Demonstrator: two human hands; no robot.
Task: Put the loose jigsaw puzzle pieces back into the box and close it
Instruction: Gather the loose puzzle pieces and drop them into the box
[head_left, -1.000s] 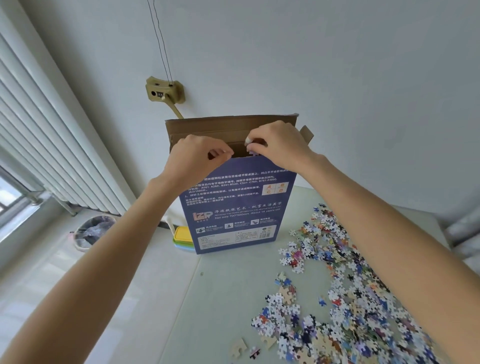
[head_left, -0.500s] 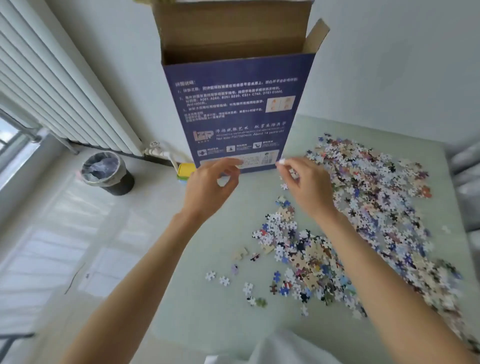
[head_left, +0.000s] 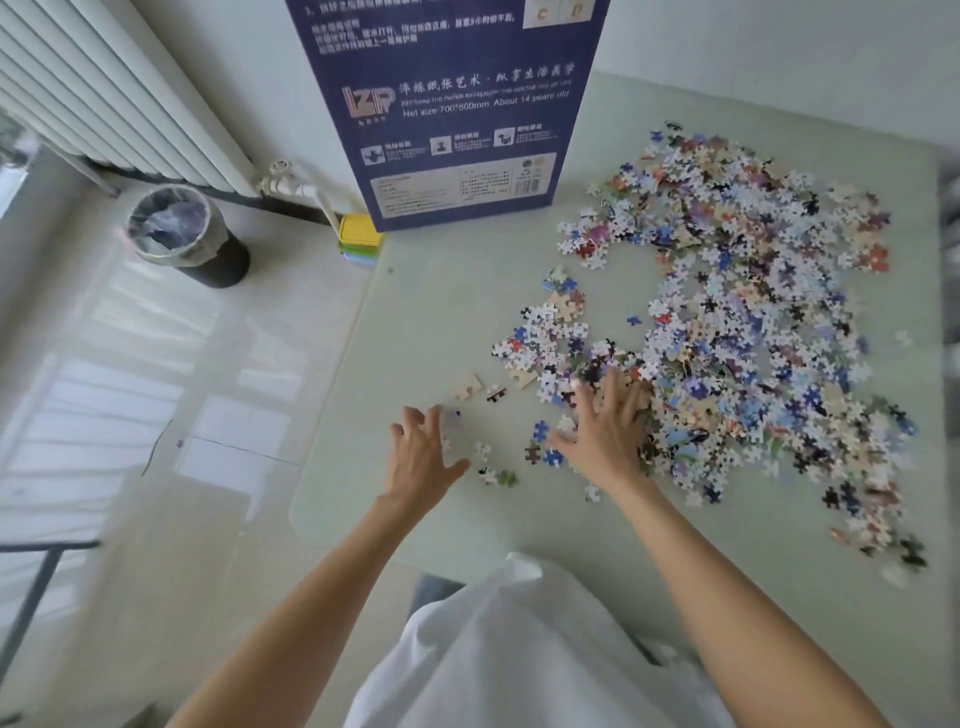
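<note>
A tall dark blue puzzle box (head_left: 457, 104) stands upright at the far side of the pale green table (head_left: 415, 322); its top is out of view. A wide heap of loose jigsaw pieces (head_left: 753, 322) covers the table's right half, with a few stray pieces (head_left: 488, 462) near the front left. My right hand (head_left: 608, 431) lies spread, fingers straight, on the near left edge of the heap. My left hand (head_left: 421, 457) hovers with fingers spread over the strays and holds nothing.
A radiator (head_left: 114, 88) lines the wall at the left, with a lined waste bin (head_left: 182, 234) on the floor below it. A yellow and green stack (head_left: 358, 239) sits by the box's lower left corner. My white garment (head_left: 519, 649) fills the bottom middle.
Both hands have come down from the box's open top to the table. The view has tilted down, so the box top has left the frame. My right hand now rests on the pieces.
</note>
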